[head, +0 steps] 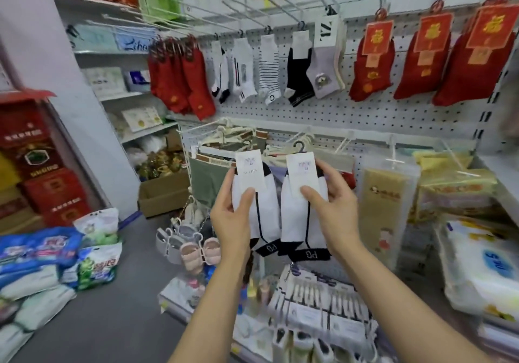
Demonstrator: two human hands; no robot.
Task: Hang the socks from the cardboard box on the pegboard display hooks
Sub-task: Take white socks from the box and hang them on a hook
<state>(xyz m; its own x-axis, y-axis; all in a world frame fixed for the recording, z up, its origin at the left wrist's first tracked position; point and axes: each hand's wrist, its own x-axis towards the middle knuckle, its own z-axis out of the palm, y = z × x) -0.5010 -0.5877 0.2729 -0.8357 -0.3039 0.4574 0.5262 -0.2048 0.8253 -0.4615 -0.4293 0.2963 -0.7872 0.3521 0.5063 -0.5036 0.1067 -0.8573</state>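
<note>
Long bare hooks [224,0] jut forward along the pegboard's [365,115] top edge, open to reach from the front. Beneath them, hanging socks [269,67] crowd the upper rail edge to edge. Hangers [233,135] and packets [387,199] fill the lower rail, where any gap appears slim.

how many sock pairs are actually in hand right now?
2. One white-and-black pair is pinched in the left hand; the other pair is in the right hand. Both are held up below the pegboard. More could be stacked behind each.
</note>
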